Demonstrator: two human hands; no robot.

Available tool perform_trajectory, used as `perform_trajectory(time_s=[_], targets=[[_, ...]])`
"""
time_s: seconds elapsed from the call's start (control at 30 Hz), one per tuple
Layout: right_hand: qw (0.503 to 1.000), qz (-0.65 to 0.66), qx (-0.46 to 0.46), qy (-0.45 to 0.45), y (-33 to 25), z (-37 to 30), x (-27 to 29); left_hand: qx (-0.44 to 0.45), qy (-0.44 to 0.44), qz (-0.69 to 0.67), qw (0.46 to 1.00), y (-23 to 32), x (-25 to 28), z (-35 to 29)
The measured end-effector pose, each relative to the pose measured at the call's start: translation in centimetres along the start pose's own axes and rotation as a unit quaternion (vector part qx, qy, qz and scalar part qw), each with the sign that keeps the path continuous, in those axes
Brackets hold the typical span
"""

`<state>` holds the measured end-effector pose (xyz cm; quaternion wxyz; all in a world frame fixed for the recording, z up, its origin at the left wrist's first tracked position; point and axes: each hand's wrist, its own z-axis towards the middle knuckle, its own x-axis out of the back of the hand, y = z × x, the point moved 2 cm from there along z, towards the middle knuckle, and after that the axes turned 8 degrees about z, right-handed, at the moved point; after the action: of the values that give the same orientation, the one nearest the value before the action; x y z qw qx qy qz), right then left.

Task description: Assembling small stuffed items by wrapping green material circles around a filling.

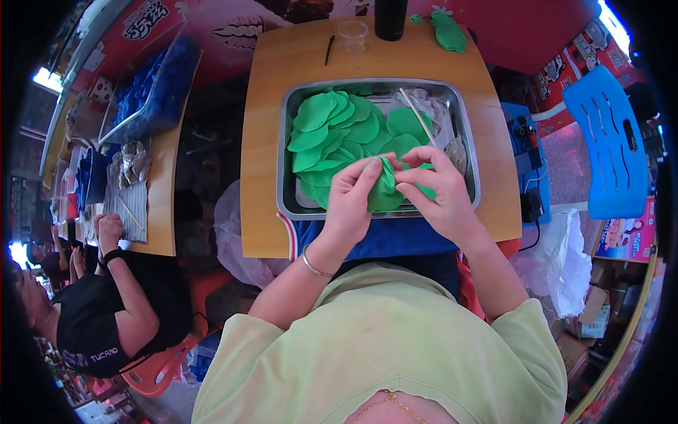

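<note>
Two hands meet on one green dough wrapper, held over the 6 o'clock rim of the metal tray. My left hand cups it from 9 o'clock; my right hand pinches its upper fold from 3 o'clock, fingers narrow. Wrapper's long axis runs 12 to 6. Stacked green discs lie at 11 o'clock.

Bare table lay open left and right of the metal tray. Behind it, a clear cup and dark bottle blocked passage.
</note>
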<state>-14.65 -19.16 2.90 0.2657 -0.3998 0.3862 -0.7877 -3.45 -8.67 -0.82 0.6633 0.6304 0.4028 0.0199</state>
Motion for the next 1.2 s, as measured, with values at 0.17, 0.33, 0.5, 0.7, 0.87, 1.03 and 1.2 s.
perform_trajectory(time_s=[0.17,0.33,0.5,0.7,0.87,1.03,1.2], targets=[[0.998,0.013,-0.029,0.056,-0.9,-0.3,-0.8,-0.04,0.056,-0.088,0.994,-1.1,-0.4,-0.2],[0.999,0.034,-0.02,0.007,-0.7,0.2,0.5,-0.123,0.005,0.134,0.983,0.4,0.5,-0.5],[0.999,0.014,0.023,0.024,-0.8,0.7,-0.5,-0.27,-0.018,0.4,0.876,1.6,1.8,0.0],[0.995,-0.075,0.064,-0.008,2.6,0.5,-1.8,-0.144,0.007,0.483,0.863,0.1,3.7,0.8],[0.998,-0.048,0.027,-0.017,2.0,0.7,-2.5,-0.124,0.005,0.392,0.912,-1.4,4.7,1.1],[0.998,-0.052,0.021,-0.039,3.3,0.3,-2.5,-0.086,-0.018,0.334,0.939,-1.6,4.9,1.1],[0.997,-0.06,0.034,-0.045,3.0,0.5,-2.6,-0.049,-0.044,0.301,0.951,-1.7,5.3,1.1]])
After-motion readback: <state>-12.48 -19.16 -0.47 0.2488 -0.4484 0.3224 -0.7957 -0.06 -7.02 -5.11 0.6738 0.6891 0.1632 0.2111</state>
